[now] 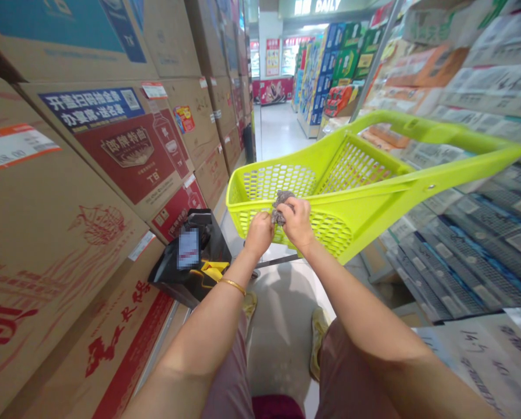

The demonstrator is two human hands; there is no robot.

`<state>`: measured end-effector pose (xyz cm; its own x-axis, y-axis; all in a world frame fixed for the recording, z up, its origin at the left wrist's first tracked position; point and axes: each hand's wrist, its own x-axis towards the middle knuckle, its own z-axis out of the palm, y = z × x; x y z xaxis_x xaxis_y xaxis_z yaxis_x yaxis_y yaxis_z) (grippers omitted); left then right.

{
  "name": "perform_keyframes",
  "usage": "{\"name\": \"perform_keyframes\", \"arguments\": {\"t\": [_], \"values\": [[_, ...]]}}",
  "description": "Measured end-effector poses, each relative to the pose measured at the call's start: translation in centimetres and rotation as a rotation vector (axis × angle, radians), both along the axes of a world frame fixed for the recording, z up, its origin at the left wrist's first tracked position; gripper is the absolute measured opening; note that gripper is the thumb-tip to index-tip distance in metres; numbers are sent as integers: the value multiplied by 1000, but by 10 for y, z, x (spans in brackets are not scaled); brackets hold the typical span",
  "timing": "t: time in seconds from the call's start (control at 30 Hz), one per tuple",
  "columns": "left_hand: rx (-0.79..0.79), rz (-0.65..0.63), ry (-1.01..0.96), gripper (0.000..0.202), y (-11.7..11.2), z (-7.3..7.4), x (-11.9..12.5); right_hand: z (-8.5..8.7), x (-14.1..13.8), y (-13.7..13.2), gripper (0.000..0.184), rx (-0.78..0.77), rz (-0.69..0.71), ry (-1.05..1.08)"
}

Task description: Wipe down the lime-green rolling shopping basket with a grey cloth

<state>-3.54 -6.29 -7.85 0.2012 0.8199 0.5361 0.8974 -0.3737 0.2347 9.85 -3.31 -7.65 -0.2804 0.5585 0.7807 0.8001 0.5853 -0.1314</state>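
Both hands, left point(259, 233) and right point(298, 221), grip a grey cloth point(280, 208) at the green basket's point(356, 224) rim.

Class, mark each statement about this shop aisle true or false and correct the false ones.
1. The left hand and right hand both grip a grey cloth at the rim of the basket. True.
2. The basket is red. False: it is lime green.
3. A gold bangle circles the left wrist. True.
4. The cardboard boxes stand on the person's right. False: the boxes are stacked on the left.
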Motion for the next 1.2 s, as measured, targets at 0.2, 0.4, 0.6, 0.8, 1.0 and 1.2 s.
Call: {"name": "perform_keyframes", "arguments": {"t": [0.2, 0.4, 0.6, 0.8, 1.0, 1.2], "values": [[-24, -8, 9, 19, -1, 1, 1, -35, 0, -3, 29, -18, 9, -120], [2, 23, 68, 25, -2, 4, 4, -62, 9, -9, 25, -26, 59, -221], [21, 10, 56, 23, -2, 3, 3, -46, 10, -13, 28, -48, 49, -209], [28, -1, 12, 24, 0, -1, 0, -11, 0, -10, 30, 24, 21, -71], [-1, 20, 35, 22, -1, 1, 3, 1, 1, -1, 25, 71, 17, 57], [-5, 18, 48, 22, -3, 3, 3, -33, 5, -2, 28, 33, 14, -55]]}}
